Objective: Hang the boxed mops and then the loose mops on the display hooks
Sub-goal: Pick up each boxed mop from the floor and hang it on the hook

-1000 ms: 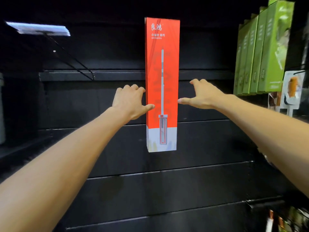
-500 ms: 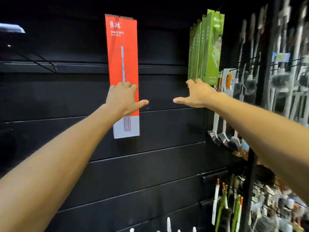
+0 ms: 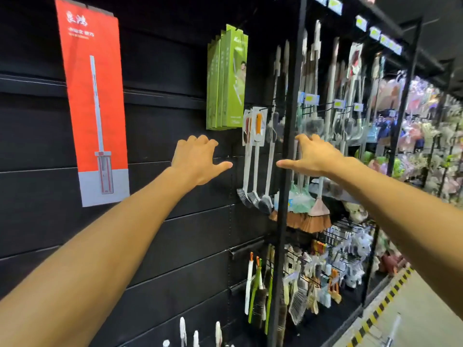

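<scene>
Tall red-and-grey boxed mop (image 3: 94, 101) hangs — both hands (image 3: 198, 159) (image 3: 314, 156) spread, empty.

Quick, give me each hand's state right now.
Left hand: open, fingers loosely spread, holding nothing, apart from the red mop box.
Right hand: open, thumb out, holding nothing.

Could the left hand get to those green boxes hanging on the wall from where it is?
Probably yes: the left hand is open, holds nothing, and only bare black wall lies between it and the green boxes.
</scene>
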